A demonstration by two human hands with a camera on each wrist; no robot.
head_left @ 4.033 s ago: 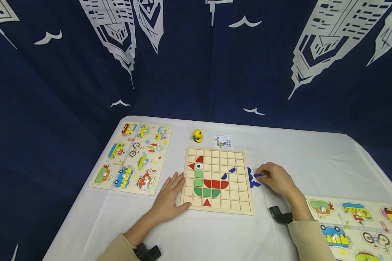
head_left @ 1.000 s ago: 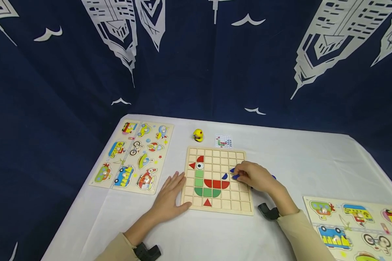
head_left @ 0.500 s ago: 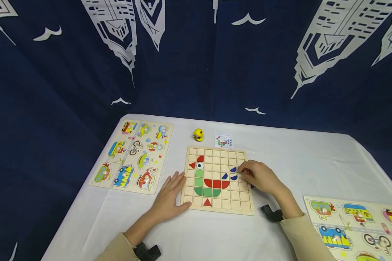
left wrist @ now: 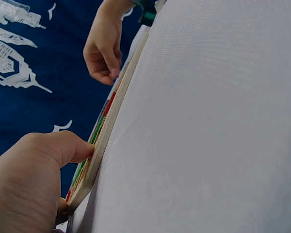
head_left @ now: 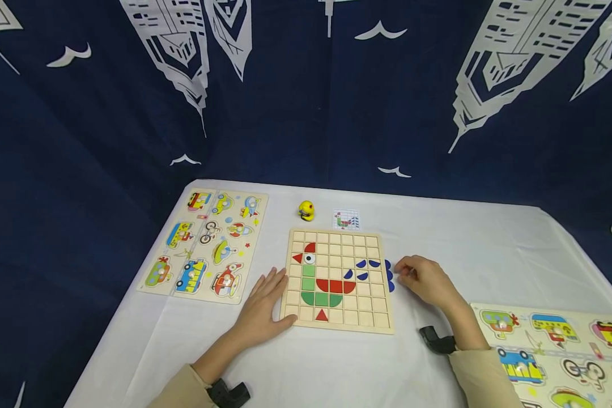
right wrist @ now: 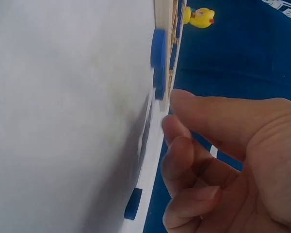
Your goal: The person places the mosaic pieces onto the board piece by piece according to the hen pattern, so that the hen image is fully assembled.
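A wooden grid board point(head_left: 331, 327) lies mid-table, with red, green and blue pieces set in its squares like a bird. My left hand point(head_left: 262, 309) rests at its left edge, fingers spread and thumb on the near corner. Several blue half-round pieces point(head_left: 389, 276) line the board's right side on the cloth. Just right of them hovers my right hand point(head_left: 428, 283), fingers loosely bent. In the right wrist view, nothing sits between its thumb and fingertips, and a separate blue piece point(right wrist: 133, 204) lies farther along the cloth. Inside the board, blue pieces point(head_left: 362, 276) sit above the red row point(head_left: 336, 286).
Behind the board stand a yellow toy duck point(head_left: 306, 211) and a small pattern card point(head_left: 346, 219) with a similar bird. A vehicle puzzle board point(head_left: 204, 249) lies at left, another point(head_left: 551, 345) at front right. A dark blue curtain point(head_left: 296, 130) hangs behind the table.
Two more blue pieces now sit on the board, placed by my right hand. That hand has drawn back rightward off the board to beside the loose blue pieces. My left hand stays put.
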